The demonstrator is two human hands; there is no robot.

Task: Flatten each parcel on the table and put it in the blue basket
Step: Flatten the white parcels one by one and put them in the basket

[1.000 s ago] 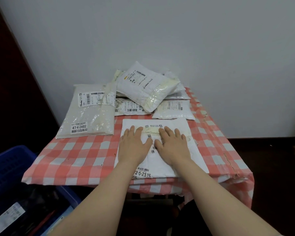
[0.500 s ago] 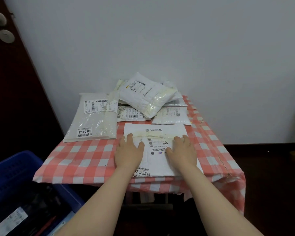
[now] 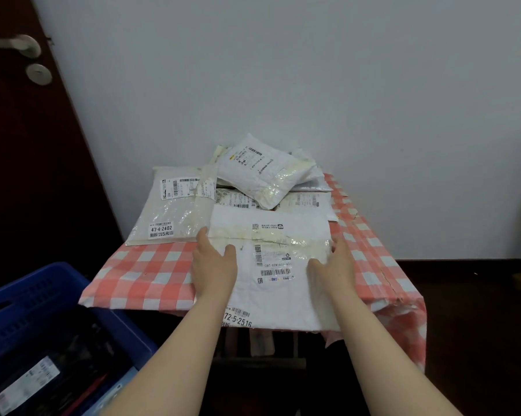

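seemingly ready for lifting, the left hand [image 3: 214, 267] and right hand [image 3: 334, 267] pinch the side edges of the flattened white parcel [image 3: 271, 283] at the desk's [image 3: 139, 274] near edge, thumbs on top, fingers [image 3: 203, 239] curled round, the blue basket [image 3: 43, 280] waiting down left.

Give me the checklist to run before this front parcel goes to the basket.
1. Grip of left hand on the parcel, left edge, thumb on top: ok.
2. Grip of right hand on its right edge: ok.
3. Flatness: the parcel looks flat, with no bulge showing: ok.
4. Far edge free of the pile behind: cannot tell, as it hides the ones there.
5. Top of basket open, at lower left: ok.
6. Room in it: cannot tell, since it is only partly in view and already holds things.
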